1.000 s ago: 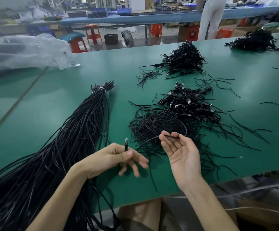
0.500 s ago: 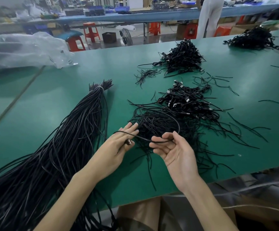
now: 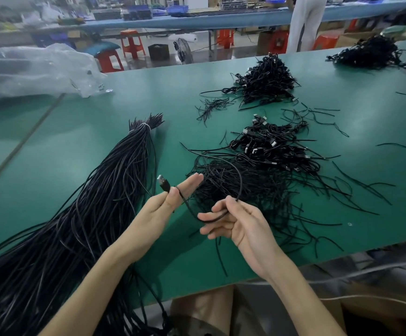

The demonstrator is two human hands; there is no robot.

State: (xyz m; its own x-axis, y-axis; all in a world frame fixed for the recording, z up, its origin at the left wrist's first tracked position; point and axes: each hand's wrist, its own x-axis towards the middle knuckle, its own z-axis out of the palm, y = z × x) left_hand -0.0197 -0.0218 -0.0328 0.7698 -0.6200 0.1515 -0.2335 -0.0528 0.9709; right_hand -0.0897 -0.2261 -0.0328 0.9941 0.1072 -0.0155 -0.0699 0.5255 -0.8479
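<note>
Cable (image 3: 189, 209) ran slack between both hands above the table's (image 3: 76, 154) near edge, plug (image 3: 163, 183) up at the left. Judged: wind even loops under light tension, with the plug end fixed. Left hand (image 3: 158, 209) pinched the cable just below the plug, two fingers straight; right hand (image 3: 243, 226), palm up, apparently pinched the slack with curled fingers.

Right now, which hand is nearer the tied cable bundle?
Left. The left hand is beside the bundle; the right hand, sharing its cable, sits farther right by the loose pile.
</note>
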